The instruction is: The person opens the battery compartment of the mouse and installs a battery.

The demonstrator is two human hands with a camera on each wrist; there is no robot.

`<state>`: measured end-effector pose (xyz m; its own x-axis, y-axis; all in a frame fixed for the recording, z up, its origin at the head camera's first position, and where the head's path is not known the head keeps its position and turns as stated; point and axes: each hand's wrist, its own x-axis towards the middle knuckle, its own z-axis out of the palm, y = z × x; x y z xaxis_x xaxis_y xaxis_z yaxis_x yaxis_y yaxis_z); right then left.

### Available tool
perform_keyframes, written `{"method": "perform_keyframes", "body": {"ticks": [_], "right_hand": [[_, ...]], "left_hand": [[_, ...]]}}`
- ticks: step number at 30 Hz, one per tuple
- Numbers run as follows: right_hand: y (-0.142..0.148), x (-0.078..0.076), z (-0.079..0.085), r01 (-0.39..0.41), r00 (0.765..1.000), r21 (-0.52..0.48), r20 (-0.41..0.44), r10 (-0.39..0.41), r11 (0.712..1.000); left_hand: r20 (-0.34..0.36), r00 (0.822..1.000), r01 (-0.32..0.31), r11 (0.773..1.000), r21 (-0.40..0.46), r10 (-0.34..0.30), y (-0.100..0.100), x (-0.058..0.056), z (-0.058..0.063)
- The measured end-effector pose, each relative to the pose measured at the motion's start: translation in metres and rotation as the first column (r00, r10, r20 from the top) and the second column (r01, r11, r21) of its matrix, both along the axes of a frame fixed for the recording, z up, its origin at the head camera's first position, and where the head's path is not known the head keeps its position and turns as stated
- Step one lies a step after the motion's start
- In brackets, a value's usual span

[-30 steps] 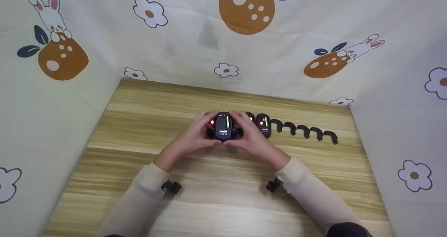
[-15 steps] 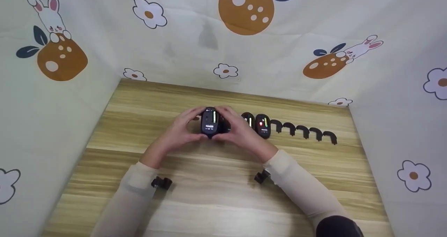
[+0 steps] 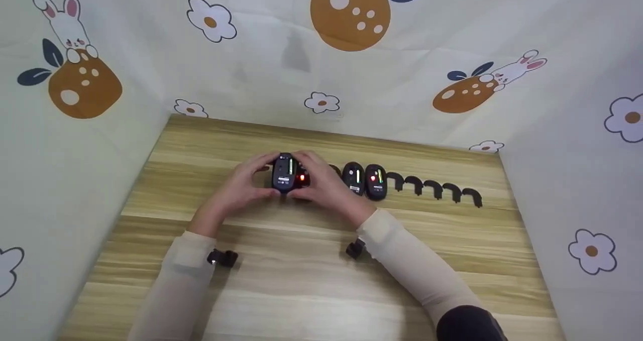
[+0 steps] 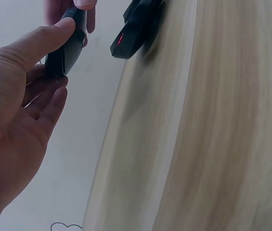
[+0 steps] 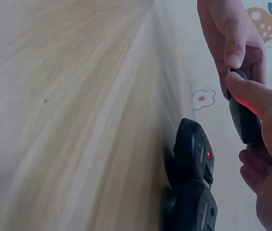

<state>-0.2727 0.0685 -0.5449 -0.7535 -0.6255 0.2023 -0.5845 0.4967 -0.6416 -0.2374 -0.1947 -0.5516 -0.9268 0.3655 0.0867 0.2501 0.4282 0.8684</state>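
Both hands hold a black computer mouse (image 3: 284, 174), underside up, its battery slot uncovered and a green-yellow battery inside. My left hand (image 3: 240, 181) pinches its left side between thumb and fingers. On the opposite side my right hand (image 3: 322, 184) grips it the same way. In the left wrist view the held mouse (image 4: 67, 53) is clear of the table, tilted. Close to it, partly behind my right fingers, another mouse (image 3: 302, 179) glows red. Two more upturned mice, one (image 3: 353, 177) beside the other (image 3: 376, 182), lie right of my right hand.
Several curved black covers, the nearest (image 3: 396, 181) and the farthest (image 3: 472, 197) among them, lie in a row to the right of the mice. The wooden table (image 3: 301, 260) meets a patterned cloth wall (image 3: 261, 90) at the back. Each wrist carries a small black camera.
Both hands have moved left with the held mouse. The mouse that the right hand partly covered now shows more fully, and a red-lit mouse appears right of the held one.
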Motion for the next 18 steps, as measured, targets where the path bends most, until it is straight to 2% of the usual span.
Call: {"method": "perform_keyframes", "body": {"ticks": [9,18], "right_hand": [[-0.011,-0.006,-0.013,0.034,0.999,0.067,0.018,-0.035,0.997],[-0.019,-0.01,-0.015,0.018,1.0,0.104,-0.001,-0.018,0.994]], "left_hand": [[0.025,1.0,0.003,1.0,-0.013,-0.002,-0.007,-0.007,-0.013],[0.051,0.999,0.001,1.0,-0.014,0.0,-0.014,-0.011,-0.022]]}}
